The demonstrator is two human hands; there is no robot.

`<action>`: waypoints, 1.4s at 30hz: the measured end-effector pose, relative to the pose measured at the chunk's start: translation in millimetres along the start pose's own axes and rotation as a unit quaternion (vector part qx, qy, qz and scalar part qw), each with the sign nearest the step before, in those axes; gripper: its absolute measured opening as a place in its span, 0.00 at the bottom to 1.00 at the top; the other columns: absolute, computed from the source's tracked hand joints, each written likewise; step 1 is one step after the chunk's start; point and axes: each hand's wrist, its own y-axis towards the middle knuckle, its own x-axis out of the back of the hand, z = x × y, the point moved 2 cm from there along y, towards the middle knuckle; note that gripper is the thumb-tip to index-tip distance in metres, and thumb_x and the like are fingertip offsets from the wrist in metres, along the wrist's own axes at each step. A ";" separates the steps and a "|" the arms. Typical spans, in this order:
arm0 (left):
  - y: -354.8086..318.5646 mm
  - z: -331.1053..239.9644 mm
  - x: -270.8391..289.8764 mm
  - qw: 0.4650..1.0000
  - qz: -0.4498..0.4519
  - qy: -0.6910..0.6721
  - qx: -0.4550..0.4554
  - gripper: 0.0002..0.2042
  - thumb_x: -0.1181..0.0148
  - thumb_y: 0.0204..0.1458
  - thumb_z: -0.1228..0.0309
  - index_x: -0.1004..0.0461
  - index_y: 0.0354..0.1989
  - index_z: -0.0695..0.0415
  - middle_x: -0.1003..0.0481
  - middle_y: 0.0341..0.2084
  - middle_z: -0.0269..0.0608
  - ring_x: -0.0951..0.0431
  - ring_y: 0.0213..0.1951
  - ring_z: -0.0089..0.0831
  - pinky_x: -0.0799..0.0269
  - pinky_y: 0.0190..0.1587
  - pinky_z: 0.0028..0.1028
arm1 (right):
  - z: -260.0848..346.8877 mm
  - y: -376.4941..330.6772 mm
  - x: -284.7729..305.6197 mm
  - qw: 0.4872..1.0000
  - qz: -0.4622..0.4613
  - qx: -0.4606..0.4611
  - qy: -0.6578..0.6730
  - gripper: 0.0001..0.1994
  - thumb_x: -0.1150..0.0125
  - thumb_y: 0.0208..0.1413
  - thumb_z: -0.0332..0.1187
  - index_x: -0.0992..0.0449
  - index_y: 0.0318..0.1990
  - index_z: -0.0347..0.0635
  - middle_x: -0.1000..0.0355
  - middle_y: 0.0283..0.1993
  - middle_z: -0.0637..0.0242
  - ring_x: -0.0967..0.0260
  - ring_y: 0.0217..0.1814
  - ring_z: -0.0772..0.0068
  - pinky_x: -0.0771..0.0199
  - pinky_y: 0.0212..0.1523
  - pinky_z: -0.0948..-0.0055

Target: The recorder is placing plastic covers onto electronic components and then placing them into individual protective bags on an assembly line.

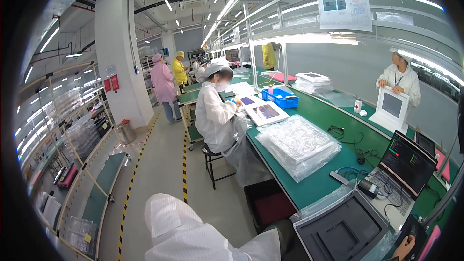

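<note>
The person's left hand is not showing at all; only a white-sleeved arm point(193, 237) is crossing the lower edge, left of the green workbench point(319, 116), so its grip cannot be reported. On the bench, beyond a seated co-worker in white, a blue bin point(282, 98) is sitting with small parts in it that are too small to tell apart. Nearer along the bench, a stack of clear bagged trays point(297, 145) is lying flat, apparently kept wrapped against dust. At the bench's near end, a dark panel housing point(340, 232) is resting face-up inside an opened clear bag, probably to keep it clean while being worked on. Right of it, an open laptop point(408, 162) is standing with cables trailing to it. At the bench's lower right corner, the right hand point(405, 247) is curling over a small black device point(415, 234), apparently gripping it, though the fingers are partly cut off.
</note>
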 end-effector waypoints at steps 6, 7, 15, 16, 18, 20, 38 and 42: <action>19.1 -42.0 -41.6 0.986 0.145 -0.074 0.017 0.25 0.57 0.60 0.54 0.40 0.58 0.61 0.31 0.50 0.49 0.29 0.51 0.39 0.35 0.54 0.35 | -95.1 15.4 -33.6 0.998 -0.043 0.034 -0.011 0.14 0.45 0.57 0.32 0.32 0.47 0.33 0.35 0.43 0.58 0.36 0.42 0.67 0.35 0.41 0.74; 26.4 -51.4 -54.0 0.979 0.185 -0.081 0.036 0.25 0.57 0.60 0.54 0.40 0.58 0.61 0.31 0.50 0.49 0.29 0.51 0.39 0.35 0.54 0.35 | -90.3 13.0 -20.2 0.999 -0.030 0.010 0.029 0.13 0.45 0.56 0.32 0.32 0.46 0.33 0.35 0.43 0.58 0.36 0.42 0.68 0.35 0.41 0.75; -34.7 -206.9 -74.9 0.911 -0.107 0.385 0.104 0.24 0.61 0.62 0.55 0.38 0.58 0.61 0.30 0.51 0.43 0.33 0.53 0.29 0.40 0.58 0.29 | -47.2 2.8 -21.0 0.999 -0.036 0.000 0.037 0.10 0.45 0.54 0.29 0.31 0.42 0.34 0.36 0.40 0.60 0.36 0.34 0.71 0.34 0.34 0.75; -43.1 -224.3 -73.6 0.865 -0.124 0.483 0.057 0.24 0.60 0.62 0.56 0.37 0.57 0.63 0.31 0.52 0.45 0.33 0.54 0.31 0.40 0.58 0.28 | -44.2 2.4 -21.1 0.999 -0.037 -0.002 0.034 0.10 0.45 0.54 0.29 0.31 0.42 0.34 0.36 0.40 0.60 0.36 0.34 0.71 0.34 0.34 0.75; -59.2 -266.0 -91.2 0.760 -0.234 0.606 0.037 0.22 0.57 0.61 0.58 0.36 0.55 0.64 0.30 0.50 0.49 0.32 0.53 0.36 0.39 0.57 0.30 | -42.2 1.9 -16.5 0.998 -0.038 0.000 0.044 0.09 0.45 0.54 0.29 0.31 0.41 0.34 0.37 0.38 0.61 0.37 0.32 0.72 0.34 0.33 0.76; -64.7 -299.3 -107.0 0.757 -0.277 0.591 0.031 0.22 0.57 0.61 0.58 0.34 0.53 0.64 0.28 0.47 0.47 0.27 0.48 0.32 0.32 0.50 0.28 | -35.3 0.5 -12.9 0.998 -0.038 -0.006 0.040 0.09 0.45 0.54 0.29 0.31 0.41 0.34 0.37 0.38 0.61 0.38 0.31 0.73 0.35 0.33 0.76; 16.2 -303.5 -26.4 0.144 -0.288 0.866 0.383 0.12 0.43 0.51 0.57 0.20 0.37 0.48 0.23 0.40 0.28 0.24 0.43 0.33 0.32 0.45 0.38 | -19.0 -4.0 -12.8 0.998 -0.019 -0.018 0.055 0.06 0.44 0.51 0.27 0.30 0.36 0.35 0.36 0.33 0.62 0.36 0.26 0.73 0.33 0.29 0.76; 52.4 -369.3 -29.5 0.127 -0.341 0.880 0.305 0.08 0.47 0.49 0.65 0.22 0.35 0.45 0.24 0.38 0.36 0.24 0.41 0.34 0.33 0.45 0.37 | -8.4 -4.5 -14.0 0.998 -0.013 -0.012 0.054 0.06 0.44 0.52 0.27 0.30 0.35 0.35 0.36 0.33 0.62 0.36 0.26 0.73 0.33 0.30 0.75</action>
